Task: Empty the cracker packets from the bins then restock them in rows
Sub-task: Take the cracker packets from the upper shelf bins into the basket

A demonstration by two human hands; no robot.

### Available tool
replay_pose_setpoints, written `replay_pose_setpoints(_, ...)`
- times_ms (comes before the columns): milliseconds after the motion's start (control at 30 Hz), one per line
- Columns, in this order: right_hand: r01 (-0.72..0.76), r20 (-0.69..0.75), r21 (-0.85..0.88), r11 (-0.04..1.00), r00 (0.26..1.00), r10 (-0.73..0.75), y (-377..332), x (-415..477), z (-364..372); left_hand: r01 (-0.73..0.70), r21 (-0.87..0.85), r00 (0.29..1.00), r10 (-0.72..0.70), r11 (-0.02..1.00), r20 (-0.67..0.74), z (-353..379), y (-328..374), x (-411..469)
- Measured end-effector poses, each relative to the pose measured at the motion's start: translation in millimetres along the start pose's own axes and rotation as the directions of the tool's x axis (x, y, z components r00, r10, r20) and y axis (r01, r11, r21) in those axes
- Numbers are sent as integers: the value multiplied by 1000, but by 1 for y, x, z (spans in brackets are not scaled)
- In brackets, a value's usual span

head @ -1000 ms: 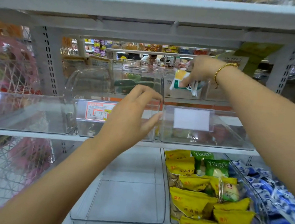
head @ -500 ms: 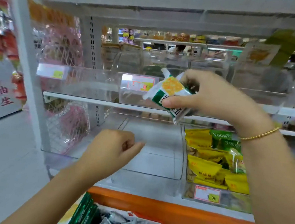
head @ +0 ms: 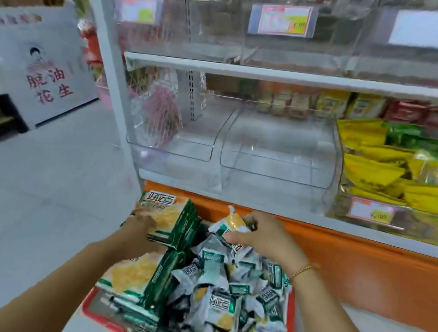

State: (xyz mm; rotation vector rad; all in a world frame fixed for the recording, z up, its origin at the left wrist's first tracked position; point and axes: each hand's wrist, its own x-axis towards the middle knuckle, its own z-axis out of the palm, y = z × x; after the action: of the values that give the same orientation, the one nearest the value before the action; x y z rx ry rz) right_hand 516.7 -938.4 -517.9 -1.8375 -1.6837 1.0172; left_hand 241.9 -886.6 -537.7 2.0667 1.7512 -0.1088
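A white sign (head: 41, 63) stands on the floor at far left. The left hand (head: 138, 230) lies on the green packs (head: 171, 219) in the red basket (head: 91, 307); whether it grips them I cannot tell. The right hand (head: 266, 239) pinches a cracker packet (head: 230, 221) above the heaped packets (head: 220, 297). Behind, a clear bin (head: 277, 169) sits just beside the bin of yellow packets (head: 376, 162).

Both arms reach down, left hand (head: 138, 229) and right hand (head: 264, 239) with fingers curled, gripping.
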Motion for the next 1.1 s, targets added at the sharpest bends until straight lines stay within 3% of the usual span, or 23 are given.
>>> replay_pose_setpoints(167,-111,261,-226,968,950,170,2,6,63,7,-21,1000,-7,1000,-30,9,-12,0)
replay_pose_setpoints(267,-37,327,-342,939,932,156,-3,9,91,-37,-11,999,37,999,-7,6,-13,2)
replay_pose_setpoints(433,46,203,-453,890,978,53,7,14,90,-15,-108,1000,16,994,6,0,-32,8)
replay_pose_setpoints(600,-37,100,-317,948,992,72,33,5,77,-9,-125,1000,8,992,-12,2,-54,11)
replay_pose_setpoints(933,96,40,-416,904,995,-87,46,-21,119,-2,-146,999,-4,989,-46,21,-55,-3)
replay_pose_setpoints(1033,73,20,-445,893,997,-72,42,-22,130,57,-162,998,-54,985,23,32,-64,-9)
replay_pose_setpoints(1100,23,45,-451,892,999,-3,33,-19,130,124,-164,992,-127,979,-10,31,-70,-10)
